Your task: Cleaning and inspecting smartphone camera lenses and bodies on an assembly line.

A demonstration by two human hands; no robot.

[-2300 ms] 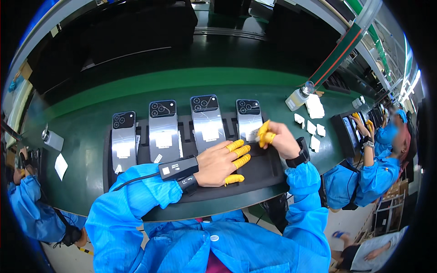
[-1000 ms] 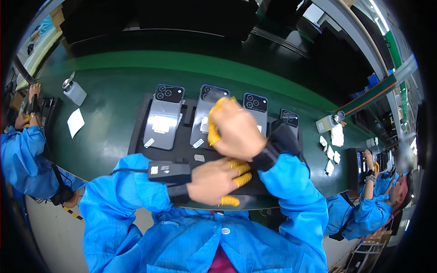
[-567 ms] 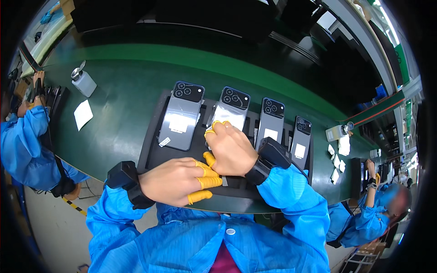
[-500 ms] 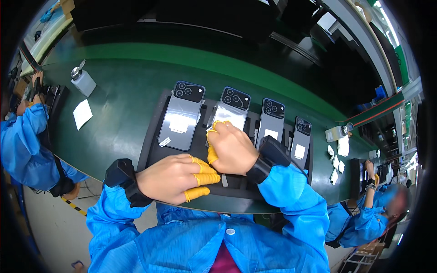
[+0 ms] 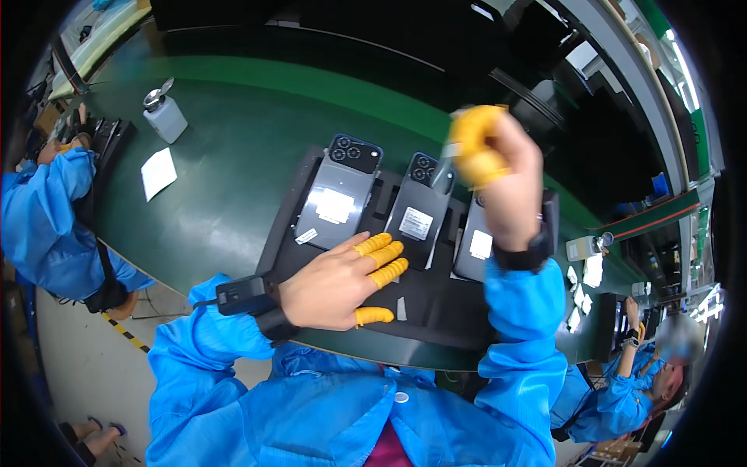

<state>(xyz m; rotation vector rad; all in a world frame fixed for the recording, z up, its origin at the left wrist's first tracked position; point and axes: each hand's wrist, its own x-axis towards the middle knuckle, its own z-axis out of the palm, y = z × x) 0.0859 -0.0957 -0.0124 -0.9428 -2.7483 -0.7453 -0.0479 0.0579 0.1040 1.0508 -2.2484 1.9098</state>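
Observation:
My right hand (image 5: 510, 179), in yellow finger cots, is raised over the far end of the middle phone (image 5: 401, 233), its fingers pinched on a clear protective film (image 5: 444, 174). The film hangs over that phone's camera area; motion blurs the fingertips. Fingers spread, my left hand (image 5: 331, 289), also in finger cots, rests over the near edge of the phones, holding nothing. Grey phones lie back up on a black foam tray (image 5: 447, 311): the left phone (image 5: 336, 183) bears a white label, as does the right phone (image 5: 469, 261). My right forearm hides what lies further right.
On the green bench (image 5: 210, 210) stand a pump bottle (image 5: 166, 118) beside a white wipe (image 5: 159, 174), and another bottle (image 5: 582, 247) at the right near several white scraps (image 5: 577, 300). Co-workers in blue sit at the left (image 5: 47, 210) and right (image 5: 615, 389).
My right hand has lifted up and to the right from the middle phone, drawing the clear film away. My left hand's fingers have spread and moved slightly toward the phones.

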